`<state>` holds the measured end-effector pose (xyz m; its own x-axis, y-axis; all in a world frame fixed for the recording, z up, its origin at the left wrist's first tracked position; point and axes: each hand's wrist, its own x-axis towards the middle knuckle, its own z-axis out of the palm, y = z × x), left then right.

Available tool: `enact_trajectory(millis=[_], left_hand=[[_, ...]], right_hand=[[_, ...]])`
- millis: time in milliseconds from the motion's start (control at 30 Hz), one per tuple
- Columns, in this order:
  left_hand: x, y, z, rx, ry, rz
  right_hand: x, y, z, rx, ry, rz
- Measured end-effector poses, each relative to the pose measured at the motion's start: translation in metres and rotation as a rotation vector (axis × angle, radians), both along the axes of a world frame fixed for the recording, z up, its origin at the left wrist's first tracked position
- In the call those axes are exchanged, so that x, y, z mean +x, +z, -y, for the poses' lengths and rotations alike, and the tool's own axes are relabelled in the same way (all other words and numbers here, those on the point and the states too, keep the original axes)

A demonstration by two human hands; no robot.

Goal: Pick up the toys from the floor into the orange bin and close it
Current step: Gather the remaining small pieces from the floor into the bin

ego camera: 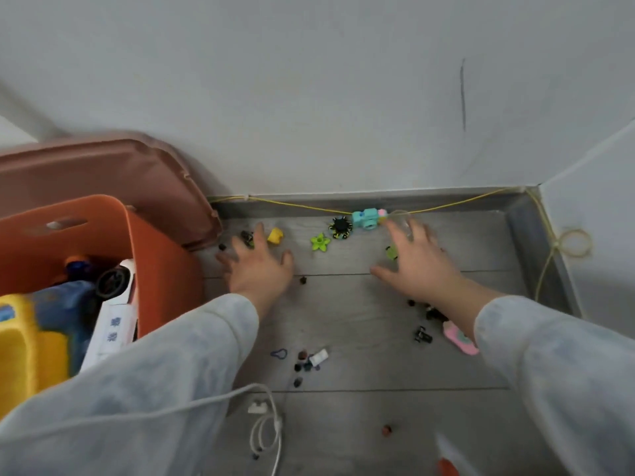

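On the grey plank floor [360, 338], seen from the head camera, small toys lie scattered between an orange bin [161, 269] at left and the wall [343, 97] ahead. The bin stands open; its pinkish lid [113, 173] leans behind it against the wall. Inside the bin: a yellow toy [20, 341], a blue toy [68, 300], and a white toy car [117, 304] with blue characters on its side, too blurred to read.

Left hand [257, 266]: fingers spread wide, palm down, holding nothing, low over the floor just beside a yellow block [275, 236] and a small dark piece [246, 237].

Right hand [417, 259]: fingers spread wide, palm down, holding nothing, near a green piece [391, 252] that it partly hides.

Along the wall base lie a green flower [320, 242], a black-and-yellow spider toy [341, 227] and a teal toy camera [366, 218], the last two touching. A yellow cord [292, 203] runs along the skirting.

Nearer the camera: a pink toy [458, 338] under the right forearm, a small black car [422, 334], a cluster of dark beads [302, 362] with a white piece [319, 356], a blue loop [279, 354], and a white cable [268, 427]. No legible brand or label is visible.
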<state>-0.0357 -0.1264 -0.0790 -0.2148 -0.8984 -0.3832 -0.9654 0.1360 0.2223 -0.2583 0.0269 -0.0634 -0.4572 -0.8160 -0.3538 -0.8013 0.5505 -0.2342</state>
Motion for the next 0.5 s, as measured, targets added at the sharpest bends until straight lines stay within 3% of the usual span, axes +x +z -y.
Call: enact_trajectory(millis=[100, 267, 433, 500], left_hand=[[-0.001, -0.017, 0.006, 0.029, 0.007, -0.013], [-0.001, -0.032, 0.001, -0.061, -0.067, -0.044], [-0.01, -0.033, -0.017, -0.297, -0.399, -0.093], [-0.014, -0.033, -0.015, -0.331, -0.374, -0.079]], right_hand=[[-0.007, -0.012, 0.016, -0.082, -0.088, 0.059], [-0.002, -0.027, 0.029, -0.015, -0.016, 0.041], [0.012, -0.022, 0.028, -0.2, 0.103, -0.152], [0.01, -0.023, 0.032, -0.271, 0.082, -0.184]])
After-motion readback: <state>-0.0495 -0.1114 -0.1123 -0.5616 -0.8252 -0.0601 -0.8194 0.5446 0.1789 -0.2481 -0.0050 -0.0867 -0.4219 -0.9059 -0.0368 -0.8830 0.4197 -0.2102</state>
